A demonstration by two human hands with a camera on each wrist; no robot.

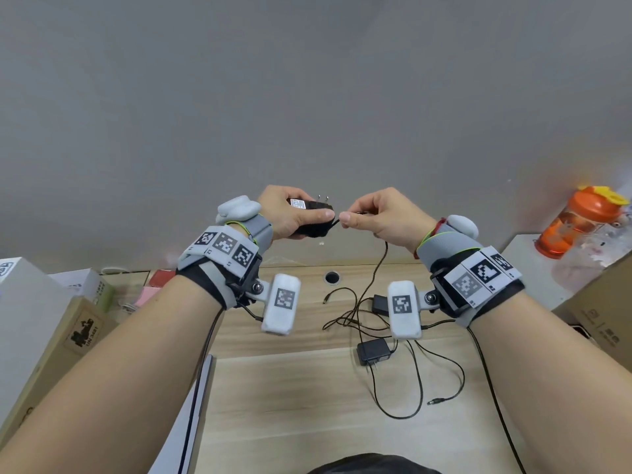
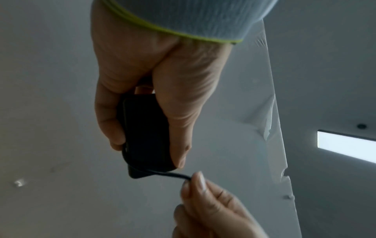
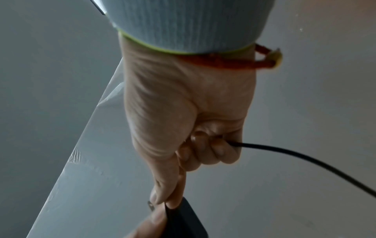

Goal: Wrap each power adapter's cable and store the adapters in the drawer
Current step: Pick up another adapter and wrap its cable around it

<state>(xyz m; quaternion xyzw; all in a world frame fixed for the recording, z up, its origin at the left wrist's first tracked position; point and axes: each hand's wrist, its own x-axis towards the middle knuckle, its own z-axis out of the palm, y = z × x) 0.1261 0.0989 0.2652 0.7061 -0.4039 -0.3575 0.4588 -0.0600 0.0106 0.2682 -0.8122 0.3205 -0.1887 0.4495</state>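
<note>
My left hand (image 1: 290, 213) grips a black power adapter (image 1: 313, 217) raised in front of the grey wall, its two prongs pointing up. The same adapter (image 2: 146, 135) sits between thumb and fingers in the left wrist view. My right hand (image 1: 372, 213) pinches its thin black cable (image 1: 381, 265) right beside the adapter; the cable (image 3: 284, 151) runs through the curled fingers and hangs down to the desk. Two more black adapters (image 1: 372, 350) (image 1: 380, 302) lie on the wooden desk (image 1: 290, 405) with their cables loosely tangled.
Cardboard and white boxes (image 1: 44, 323) stand at the left desk edge. An orange bottle (image 1: 578, 220) sits on a box at the right, above a brown carton (image 1: 602, 302). A round cable hole (image 1: 331, 277) is in the desk near the wall.
</note>
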